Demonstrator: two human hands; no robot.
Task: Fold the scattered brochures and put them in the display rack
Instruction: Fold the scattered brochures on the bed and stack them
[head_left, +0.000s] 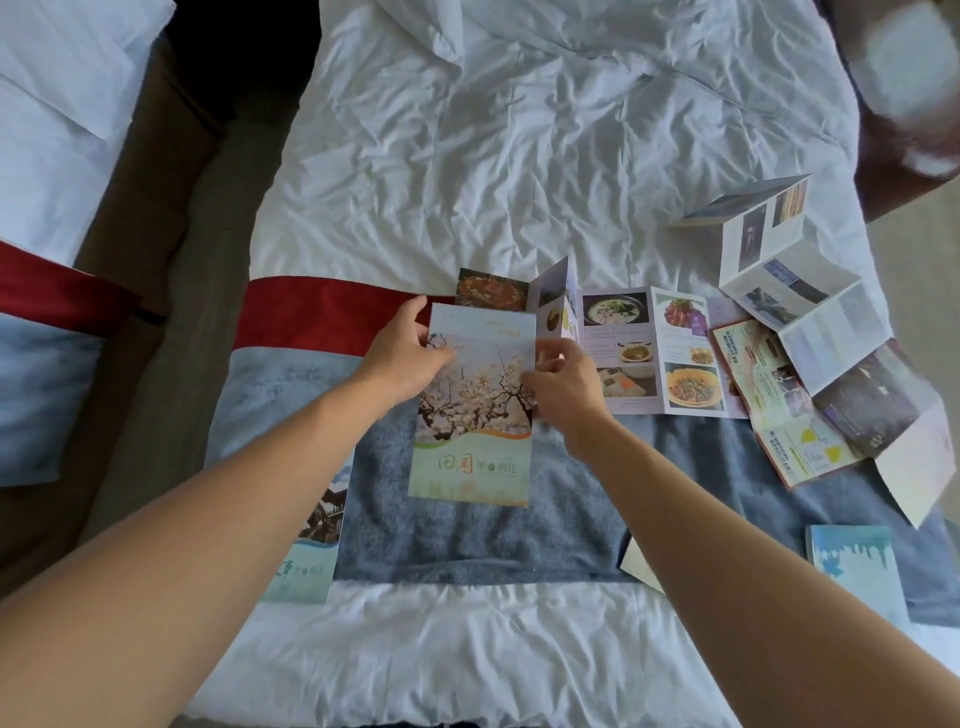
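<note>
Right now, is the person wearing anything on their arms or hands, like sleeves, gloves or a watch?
No. Both arms are bare as far up as the picture shows, with no sleeves in sight. The left hand and the right hand have no gloves, and no rings, watch or bracelet show on fingers or wrists.

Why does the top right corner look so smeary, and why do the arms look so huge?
Head view: the wide-angle lens stretches the forearms near the frame's bottom edge; a pale blur smears the top right corner, cause unclear. Soft, even light, hardly any shadow under the left hand and right hand. The blossom-cover brochure is sharp, its small print unreadable.
</note>
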